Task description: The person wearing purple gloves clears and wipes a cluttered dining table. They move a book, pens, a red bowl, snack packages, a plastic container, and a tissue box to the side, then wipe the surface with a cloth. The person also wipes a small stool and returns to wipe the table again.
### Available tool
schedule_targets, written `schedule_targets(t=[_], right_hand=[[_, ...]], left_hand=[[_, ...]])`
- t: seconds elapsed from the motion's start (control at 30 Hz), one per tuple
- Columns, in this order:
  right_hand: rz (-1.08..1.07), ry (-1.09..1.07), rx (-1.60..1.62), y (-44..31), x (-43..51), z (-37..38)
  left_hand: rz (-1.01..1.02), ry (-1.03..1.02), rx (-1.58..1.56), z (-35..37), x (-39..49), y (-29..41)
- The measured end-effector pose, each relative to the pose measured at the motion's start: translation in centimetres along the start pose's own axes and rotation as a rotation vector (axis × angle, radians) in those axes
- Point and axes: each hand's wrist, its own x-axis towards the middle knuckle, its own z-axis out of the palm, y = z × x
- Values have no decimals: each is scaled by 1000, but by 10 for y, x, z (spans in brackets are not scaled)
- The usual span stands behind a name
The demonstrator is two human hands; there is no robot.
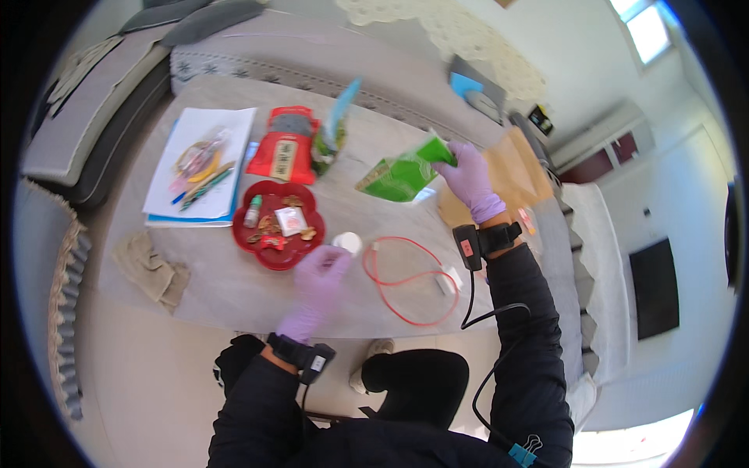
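My right hand (471,178), in a lilac glove, grips one corner of a green bag (404,172) over the right half of the table. The bag tilts down to the left and is slightly blurred. My left hand (322,278), gloved alike, is at the lower right rim of a red flower-shaped tray (239,228). Its fingers are curled, and blur hides whether anything is between them. Just beyond its fingertips is a white round object (349,242). In the tray lie a small green-capped bottle (253,212), a white sachet (291,221) and a red wrapped piece (272,242).
A red bag (285,149) and an upright pouch (330,137) stand behind the tray. Papers (164,175) with pens lie left, above a beige cloth (152,270). A red cable (404,283) with a white plug (449,281) loops near the front edge. Brown paper (518,167) lies right.
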Motion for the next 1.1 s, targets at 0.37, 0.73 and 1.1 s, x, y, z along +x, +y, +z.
schedule_targets(t=[0.37,0.73,1.1], right_hand=[[490,-53,76,83,-95,-173],[657,-99,-157,128,-130,-113],[565,-178,-368,148,-130,-20]], left_hand=[[22,-68,-31,-2,3,-15],[-99,-105,107,8,3,-23],[-79,-131,23,8,7,-18]])
